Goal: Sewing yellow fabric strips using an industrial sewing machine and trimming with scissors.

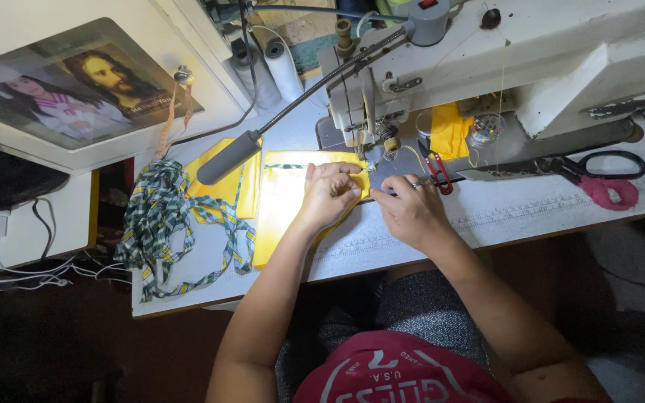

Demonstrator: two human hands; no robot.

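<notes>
Both hands work at the foot of the sewing machine (487,52). The left hand (330,192) is curled, fingers pressing and pinching the yellow fabric (285,201) that lies flat on the desk (531,213) just under the needle. The right hand (412,213), a ring on one finger, rests beside it with fingertips pinching the fabric's edge. Left of the fabric lies a heap of green plaid strips (160,216); right of the machine's needle, black-handled scissors (561,168).
</notes>
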